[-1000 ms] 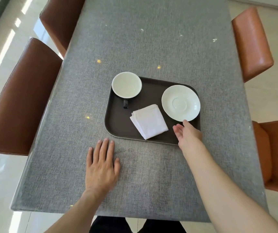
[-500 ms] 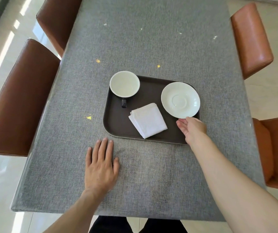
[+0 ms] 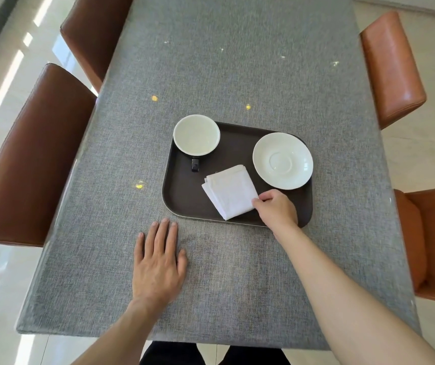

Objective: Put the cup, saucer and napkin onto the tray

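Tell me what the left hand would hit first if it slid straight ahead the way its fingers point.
The left hand lies flat on the table, fingers pointing toward the tray. Sliding straight on, it would likely meet the tray's near rim first, left of the napkin.

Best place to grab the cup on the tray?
Take the cup by its dark handle, which points toward the person; come from the near side. The left hand lies flat on the table and looks free, while the right hand is at the napkin.
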